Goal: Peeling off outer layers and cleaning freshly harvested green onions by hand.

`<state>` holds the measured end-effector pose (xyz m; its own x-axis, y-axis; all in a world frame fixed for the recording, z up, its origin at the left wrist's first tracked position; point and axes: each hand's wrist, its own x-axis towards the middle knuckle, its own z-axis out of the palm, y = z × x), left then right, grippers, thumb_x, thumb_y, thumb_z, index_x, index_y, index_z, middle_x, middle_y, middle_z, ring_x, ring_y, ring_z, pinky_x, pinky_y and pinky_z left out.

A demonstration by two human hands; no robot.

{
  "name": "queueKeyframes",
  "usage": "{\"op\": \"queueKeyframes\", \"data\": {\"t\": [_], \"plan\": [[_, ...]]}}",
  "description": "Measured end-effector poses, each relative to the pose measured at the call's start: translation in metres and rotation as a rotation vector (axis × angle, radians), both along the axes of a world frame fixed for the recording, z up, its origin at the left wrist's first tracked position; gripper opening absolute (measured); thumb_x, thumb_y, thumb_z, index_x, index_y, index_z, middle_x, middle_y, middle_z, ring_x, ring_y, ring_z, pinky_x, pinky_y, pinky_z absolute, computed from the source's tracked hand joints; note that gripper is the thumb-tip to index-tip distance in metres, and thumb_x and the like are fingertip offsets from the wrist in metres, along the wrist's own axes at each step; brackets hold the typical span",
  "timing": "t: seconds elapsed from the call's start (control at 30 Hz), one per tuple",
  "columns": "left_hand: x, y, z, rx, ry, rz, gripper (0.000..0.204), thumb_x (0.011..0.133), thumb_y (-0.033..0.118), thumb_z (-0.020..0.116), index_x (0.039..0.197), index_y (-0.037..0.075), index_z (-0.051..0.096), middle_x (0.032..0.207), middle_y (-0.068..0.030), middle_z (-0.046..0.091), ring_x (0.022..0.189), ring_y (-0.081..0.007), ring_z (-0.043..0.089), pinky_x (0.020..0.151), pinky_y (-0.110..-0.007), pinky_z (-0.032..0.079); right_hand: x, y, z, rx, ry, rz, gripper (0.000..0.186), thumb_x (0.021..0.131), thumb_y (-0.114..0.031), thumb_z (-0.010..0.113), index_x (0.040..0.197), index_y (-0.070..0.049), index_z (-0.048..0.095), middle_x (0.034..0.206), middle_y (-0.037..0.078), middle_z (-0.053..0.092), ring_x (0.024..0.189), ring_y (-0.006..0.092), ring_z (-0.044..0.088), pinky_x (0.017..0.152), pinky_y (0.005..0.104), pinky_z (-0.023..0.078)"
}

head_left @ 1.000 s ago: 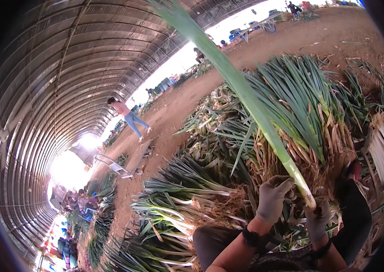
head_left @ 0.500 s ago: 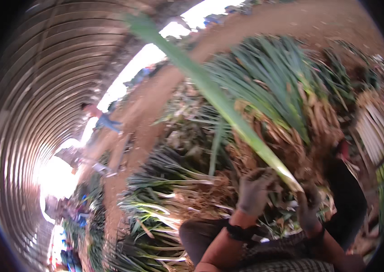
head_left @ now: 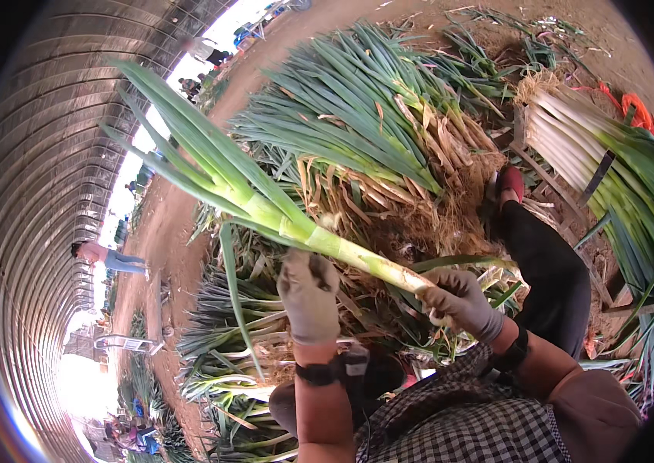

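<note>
My right hand, in a pale soiled glove, is closed around the lower white end of a large green onion. The onion slants up to the left, its green leaves fanning out at the far end. Just under its stalk is my gloved left hand, fingers curled in; whether they grip anything is hidden. One bent green leaf hangs from the onion left of that hand. Beyond my hands lies a big heap of untrimmed green onions with dry brown outer leaves and dirty roots.
Peeled white-stemmed onions lie on a wooden rack at the right, near orange twine. More onions are piled at my left. A person stands farther off on the dirt floor, near a metal cart.
The onion has swung lower and flatter to the left, its leaves now spread. Both hands have moved left, my left hand farther from my right. My view has shifted rightward.
</note>
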<state>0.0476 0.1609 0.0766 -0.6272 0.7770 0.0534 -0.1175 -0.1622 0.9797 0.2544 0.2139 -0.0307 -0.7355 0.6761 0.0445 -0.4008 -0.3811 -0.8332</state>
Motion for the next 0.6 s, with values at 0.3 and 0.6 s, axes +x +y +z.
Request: {"op": "queueKeyframes", "data": {"t": [0.3, 0.6], "plan": [[-0.002, -0.003, 0.014, 0.01, 0.157, -0.069, 0.037, 0.095, 0.03, 0.059, 0.113, -0.002, 0.06, 0.099, -0.0099, 0.067, 0.078, -0.0086, 0.06, 0.057, -0.017, 0.041, -0.002, -0.002, -0.002, -0.048, -0.027, 0.239, 0.028, 0.093, -0.028, 0.064, 0.1, -0.001, 0.063, 0.077, -0.003, 0.059, 0.064, 0.0044, 0.053, 0.056, 0.0208, 0.041], [0.008, 0.014, -0.01, 0.009, 0.013, 0.274, 0.012, 0.092, 0.014, 0.062, 0.095, 0.003, 0.061, 0.077, -0.002, 0.059, 0.056, -0.011, 0.051, 0.048, -0.025, 0.041, -0.014, -0.02, 0.001, 0.813, -0.453, -0.572, 0.039, 0.08, -0.02, 0.074, 0.114, -0.003, 0.063, 0.083, 0.012, 0.063, 0.068, 0.0219, 0.065, 0.062, 0.0327, 0.05]]}}
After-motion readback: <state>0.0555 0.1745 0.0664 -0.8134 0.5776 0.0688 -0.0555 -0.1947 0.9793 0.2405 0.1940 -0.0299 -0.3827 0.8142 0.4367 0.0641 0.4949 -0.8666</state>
